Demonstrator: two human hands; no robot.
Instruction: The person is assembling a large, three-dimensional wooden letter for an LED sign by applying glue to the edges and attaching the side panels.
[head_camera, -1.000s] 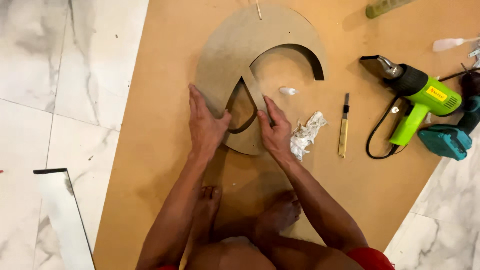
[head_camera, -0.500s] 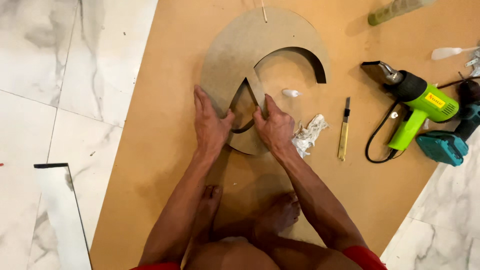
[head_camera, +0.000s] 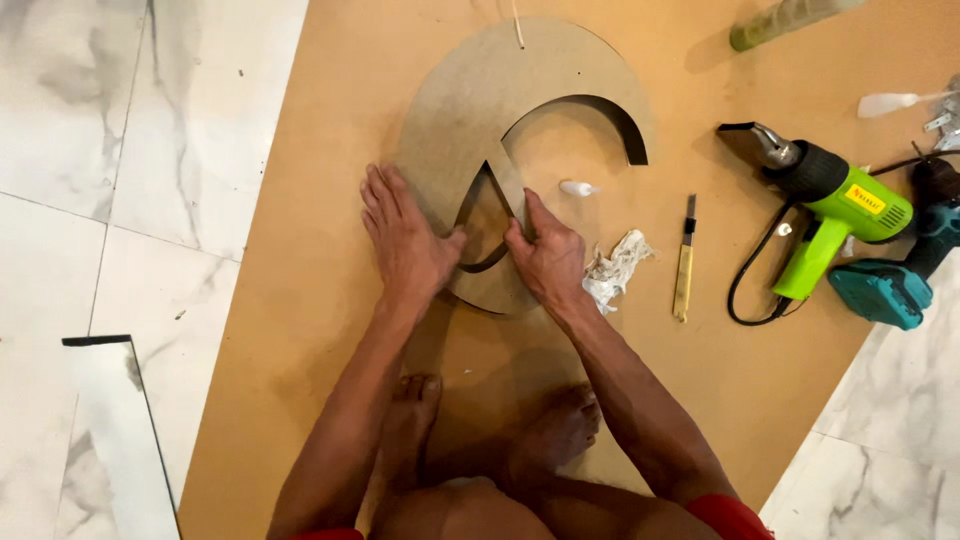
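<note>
A curved brown fibreboard cutout (head_camera: 480, 110) with two openings lies flat on a large brown board (head_camera: 300, 300) on the floor. My left hand (head_camera: 405, 245) presses flat on the cutout's left side, fingers spread. My right hand (head_camera: 545, 260) presses on the cutout's lower right, with a finger along the thin strip between the two openings. Neither hand holds anything. My bare feet (head_camera: 490, 435) rest on the board below the cutout.
A crumpled white rag (head_camera: 615, 268), a small white tube (head_camera: 578, 188) and a utility knife (head_camera: 684, 262) lie right of the cutout. A green heat gun (head_camera: 835, 205), a teal power tool (head_camera: 890, 285) and a greenish bottle (head_camera: 785, 20) lie further right. White marble floor (head_camera: 120, 150) lies left.
The view has shifted slightly. My left hand has flattened further out on the cutout, and my right hand has slid a little along the strip. The cutout stays in place.
</note>
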